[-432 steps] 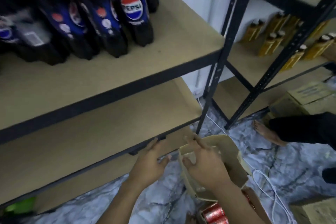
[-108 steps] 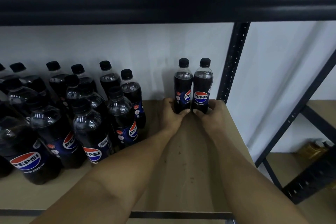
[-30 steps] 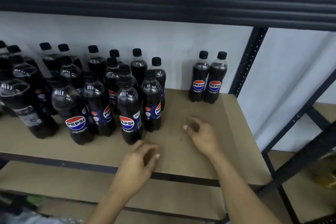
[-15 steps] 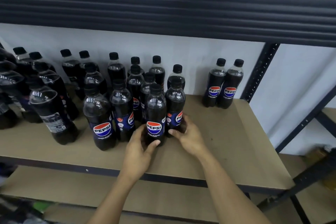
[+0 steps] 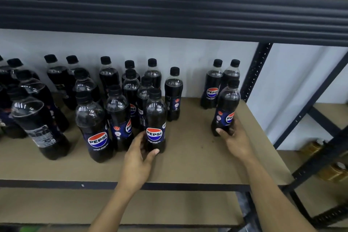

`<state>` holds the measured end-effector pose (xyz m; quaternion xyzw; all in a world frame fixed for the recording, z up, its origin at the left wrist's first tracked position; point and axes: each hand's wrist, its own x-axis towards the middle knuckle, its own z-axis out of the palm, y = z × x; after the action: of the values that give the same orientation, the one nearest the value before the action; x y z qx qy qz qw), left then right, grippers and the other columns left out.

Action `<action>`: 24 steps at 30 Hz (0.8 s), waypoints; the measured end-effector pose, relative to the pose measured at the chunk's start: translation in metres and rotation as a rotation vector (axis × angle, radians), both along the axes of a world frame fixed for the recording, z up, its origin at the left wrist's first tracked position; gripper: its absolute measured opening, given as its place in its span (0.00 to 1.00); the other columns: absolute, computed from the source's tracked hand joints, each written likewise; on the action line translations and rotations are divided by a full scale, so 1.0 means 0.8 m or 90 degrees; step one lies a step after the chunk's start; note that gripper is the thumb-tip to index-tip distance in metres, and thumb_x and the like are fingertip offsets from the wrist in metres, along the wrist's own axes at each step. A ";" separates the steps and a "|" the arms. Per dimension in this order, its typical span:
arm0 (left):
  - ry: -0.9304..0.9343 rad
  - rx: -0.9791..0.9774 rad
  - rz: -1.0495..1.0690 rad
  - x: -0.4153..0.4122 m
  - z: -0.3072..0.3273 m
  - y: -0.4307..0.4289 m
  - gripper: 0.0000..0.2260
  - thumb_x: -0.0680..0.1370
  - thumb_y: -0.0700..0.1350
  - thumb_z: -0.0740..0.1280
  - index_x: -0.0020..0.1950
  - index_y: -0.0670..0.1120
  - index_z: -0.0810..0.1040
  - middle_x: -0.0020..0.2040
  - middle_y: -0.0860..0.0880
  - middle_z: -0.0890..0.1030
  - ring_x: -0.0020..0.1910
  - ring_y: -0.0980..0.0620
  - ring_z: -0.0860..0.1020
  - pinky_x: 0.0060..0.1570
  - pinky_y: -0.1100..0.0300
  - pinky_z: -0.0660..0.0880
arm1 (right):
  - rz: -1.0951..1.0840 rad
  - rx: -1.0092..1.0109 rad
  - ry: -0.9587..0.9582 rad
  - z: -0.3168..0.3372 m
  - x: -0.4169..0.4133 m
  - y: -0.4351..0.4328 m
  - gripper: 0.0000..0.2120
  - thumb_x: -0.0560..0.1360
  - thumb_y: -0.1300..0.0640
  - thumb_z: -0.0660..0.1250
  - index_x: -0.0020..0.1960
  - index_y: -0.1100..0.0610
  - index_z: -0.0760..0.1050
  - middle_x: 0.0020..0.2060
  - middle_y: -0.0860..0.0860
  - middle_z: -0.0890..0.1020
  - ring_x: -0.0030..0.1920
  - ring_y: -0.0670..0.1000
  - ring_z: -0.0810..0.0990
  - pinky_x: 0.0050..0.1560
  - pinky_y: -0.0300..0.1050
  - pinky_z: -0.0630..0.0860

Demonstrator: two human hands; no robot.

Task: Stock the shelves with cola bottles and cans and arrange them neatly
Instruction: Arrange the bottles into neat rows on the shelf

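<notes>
On shelf (image 5: 188,156): left hand (image 5: 138,160) grips front bottle (image 5: 155,118), right hand (image 5: 236,141) right bottle (image 5: 227,105) (fingertips hidden).

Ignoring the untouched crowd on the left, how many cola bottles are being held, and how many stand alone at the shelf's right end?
Small dark plastic cola bottles, black caps, held: 2, front bottle in the left hand, end bottle in the right hand
Same kind, untouched, back right: 2, inner bottle, outer bottle
Total: 4

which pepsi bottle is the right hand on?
The lone bottle far right, just in front of the back pair; the right hand grips its base. The left hand holds the cluster's front bottle.
</notes>
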<state>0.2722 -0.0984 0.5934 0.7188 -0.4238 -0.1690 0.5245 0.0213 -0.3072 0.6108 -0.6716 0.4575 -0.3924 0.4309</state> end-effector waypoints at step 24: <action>-0.010 0.014 -0.078 -0.122 -0.001 -0.165 0.29 0.75 0.41 0.74 0.74 0.51 0.68 0.64 0.53 0.74 0.65 0.53 0.76 0.68 0.49 0.73 | -0.016 -0.084 -0.029 -0.014 -0.043 -0.079 0.26 0.78 0.59 0.70 0.73 0.46 0.69 0.63 0.38 0.78 0.62 0.32 0.74 0.62 0.31 0.69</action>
<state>0.1747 -0.2308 0.5925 0.6987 -0.4693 -0.1997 0.5017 -0.0130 -0.3703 0.5997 -0.6838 0.4285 -0.4425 0.3910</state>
